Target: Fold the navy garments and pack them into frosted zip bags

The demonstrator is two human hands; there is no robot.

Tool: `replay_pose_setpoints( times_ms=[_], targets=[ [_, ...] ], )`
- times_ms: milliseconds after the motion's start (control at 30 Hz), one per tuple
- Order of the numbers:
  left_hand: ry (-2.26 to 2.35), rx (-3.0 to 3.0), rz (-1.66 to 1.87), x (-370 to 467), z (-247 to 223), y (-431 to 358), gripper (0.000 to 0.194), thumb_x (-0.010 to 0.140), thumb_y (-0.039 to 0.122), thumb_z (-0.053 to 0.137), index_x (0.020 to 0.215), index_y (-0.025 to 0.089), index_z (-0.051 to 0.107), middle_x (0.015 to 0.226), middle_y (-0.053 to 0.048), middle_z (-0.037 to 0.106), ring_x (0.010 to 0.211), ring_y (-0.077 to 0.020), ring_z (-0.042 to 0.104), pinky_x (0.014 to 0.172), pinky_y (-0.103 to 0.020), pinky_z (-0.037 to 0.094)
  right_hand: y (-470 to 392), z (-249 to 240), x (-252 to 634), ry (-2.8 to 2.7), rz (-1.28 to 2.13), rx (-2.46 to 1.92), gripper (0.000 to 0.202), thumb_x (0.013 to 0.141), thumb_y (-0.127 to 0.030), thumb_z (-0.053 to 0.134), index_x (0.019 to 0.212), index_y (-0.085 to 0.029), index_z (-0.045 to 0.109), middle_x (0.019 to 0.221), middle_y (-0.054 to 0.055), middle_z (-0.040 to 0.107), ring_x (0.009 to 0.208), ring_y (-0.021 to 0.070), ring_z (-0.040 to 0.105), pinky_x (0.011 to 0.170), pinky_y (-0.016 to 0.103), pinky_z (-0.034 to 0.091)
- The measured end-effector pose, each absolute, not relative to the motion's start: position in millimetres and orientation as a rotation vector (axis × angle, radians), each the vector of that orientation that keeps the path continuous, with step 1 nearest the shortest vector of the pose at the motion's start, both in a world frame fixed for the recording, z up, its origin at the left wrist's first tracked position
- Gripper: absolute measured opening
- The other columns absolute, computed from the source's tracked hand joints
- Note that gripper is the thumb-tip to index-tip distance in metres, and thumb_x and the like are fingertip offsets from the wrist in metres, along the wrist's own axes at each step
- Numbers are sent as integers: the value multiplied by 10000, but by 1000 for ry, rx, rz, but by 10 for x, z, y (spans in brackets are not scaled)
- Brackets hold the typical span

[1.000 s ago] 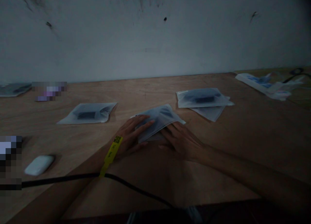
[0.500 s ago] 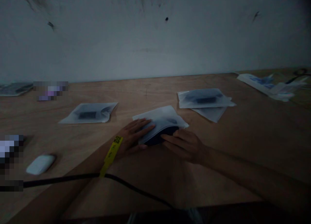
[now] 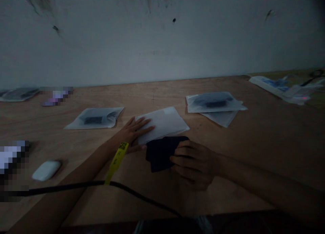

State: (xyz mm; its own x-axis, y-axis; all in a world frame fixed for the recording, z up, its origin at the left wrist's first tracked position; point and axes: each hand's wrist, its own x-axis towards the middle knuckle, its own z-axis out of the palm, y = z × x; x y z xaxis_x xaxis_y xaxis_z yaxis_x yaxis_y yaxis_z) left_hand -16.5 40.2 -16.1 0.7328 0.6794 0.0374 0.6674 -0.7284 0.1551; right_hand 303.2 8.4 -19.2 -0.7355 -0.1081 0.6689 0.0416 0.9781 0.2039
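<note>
A frosted plastic bag (image 3: 165,122) lies flat on the wooden table (image 3: 142,207). The spread fingers of my left hand (image 3: 132,132) rest on the bag's left part. Just in front of the bag is a folded dark cloth (image 3: 162,154), outside it. My right hand (image 3: 194,161) grips the cloth's right side between thumb and fingers; the thumb is mostly hidden. A yellow tag (image 3: 117,161) on a black cable shows over my left forearm.
Filled frosted bags lie to the left (image 3: 95,118) and at the right (image 3: 213,102). A white rounded case (image 3: 46,170) sits at the left front. Plastic packaging (image 3: 281,90) is at the far right. The black cable (image 3: 142,197) crosses the foreground.
The dark cloth has come out of the bag toward me, held in my right hand. The bag now lies flatter, and my left hand has shifted slightly up and left.
</note>
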Motion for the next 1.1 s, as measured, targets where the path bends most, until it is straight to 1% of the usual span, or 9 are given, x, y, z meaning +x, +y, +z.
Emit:
replay_pose_setpoints(
  times_ms=[133,233,333,467,567,667,833,933,1100],
  targets=[
    [1308,2826,211,-230,-198,453,492,1030,391,418,1508,277,391,1622,-110,259,1504,-347,211,1169,-653,185,130,-212,3052,-2458,-73,51,384,828,-257,481,1121,-96,670,1151,133,701,1048,251,624,833,386,551],
    [1365,2849,258,-259,-230,476,453,1045,298,360,1494,275,414,1589,-98,346,1479,-316,294,1163,-640,223,182,-197,3074,-2464,32,-47,509,824,-222,461,1311,-119,566,1248,128,669,1162,255,605,893,423,559],
    [1389,2844,279,-263,-249,480,455,1040,259,342,1487,268,426,1569,-88,386,1465,-315,325,1155,-647,240,216,-188,3087,-2368,82,-183,537,847,-206,493,1379,-131,503,1193,130,690,1114,229,648,893,403,571],
    [1419,2860,362,-221,-231,452,444,1032,285,371,1457,207,475,1538,-123,428,1439,-329,367,1148,-627,278,219,-163,3110,-2143,265,-457,446,867,-185,586,1312,-205,565,1055,66,739,909,179,715,772,302,599],
    [1362,2894,406,-179,-208,422,437,1037,306,375,1439,179,490,1515,-144,452,1417,-318,401,1144,-593,315,263,-144,3127,-1932,380,-739,292,862,-269,662,1154,-245,666,1020,43,748,877,199,717,695,290,593],
    [1324,2920,449,-146,-193,402,425,1038,315,385,1424,179,501,1481,-150,486,1389,-308,436,1139,-568,340,397,-186,3131,-1790,532,-894,231,868,-329,673,1080,-241,688,1074,56,732,962,224,700,745,323,590],
    [1287,2884,519,-96,-130,371,402,1019,326,436,1386,184,520,1423,-152,527,1337,-310,479,1119,-566,367,597,-296,3160,-1727,602,-1049,347,870,-330,658,1196,-220,614,1164,97,694,1044,243,674,904,435,547],
    [1230,2851,660,-69,-63,336,306,1001,318,464,1233,179,608,1273,-127,608,1222,-276,549,1052,-499,449,542,-220,3195,-1919,282,-953,314,864,-327,643,1163,-232,626,1159,94,673,1107,273,618,959,492,482],
    [873,2910,840,6,-6,213,184,954,277,492,872,183,627,899,-70,660,857,-213,612,772,-380,508,297,-103,3170,-2412,209,-372,416,793,-426,619,1137,-191,626,1052,102,660,948,265,611,803,459,496]
  ],
)
